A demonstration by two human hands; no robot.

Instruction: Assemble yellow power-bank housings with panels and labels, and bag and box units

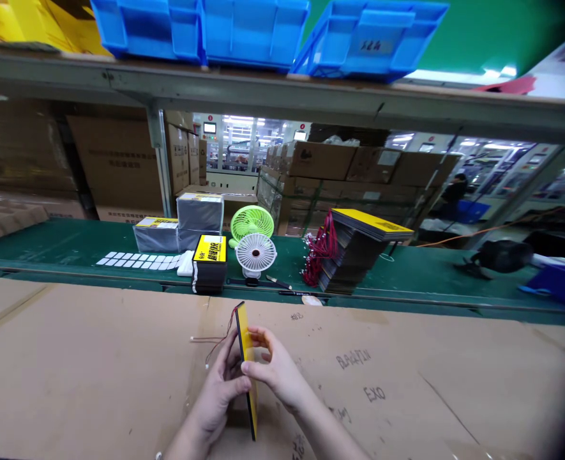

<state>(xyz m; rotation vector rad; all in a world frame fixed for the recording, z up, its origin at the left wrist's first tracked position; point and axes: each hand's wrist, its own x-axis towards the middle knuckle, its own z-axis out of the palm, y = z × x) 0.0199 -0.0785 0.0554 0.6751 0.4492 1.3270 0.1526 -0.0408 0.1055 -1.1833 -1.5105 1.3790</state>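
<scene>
A thin flat panel [249,383], yellow on one face and black along its edge, stands upright on its side between my two hands over the cardboard. My left hand [222,386] grips it from the left, thumb at its edge. On the yellow face, my right hand [275,370] holds it with bent fingers and thumb. Red and dark wires [227,332] with small white connectors hang off the panel's left side, above my left hand.
Brown cardboard [110,364] covers the near surface. Behind it, the green bench [282,255] bears a tall panel stack [354,255] with red wires, a smaller stack [209,265], a white fan [256,254], a green fan [252,223] and white stickers [141,260]. Blue bins [256,32] sit overhead.
</scene>
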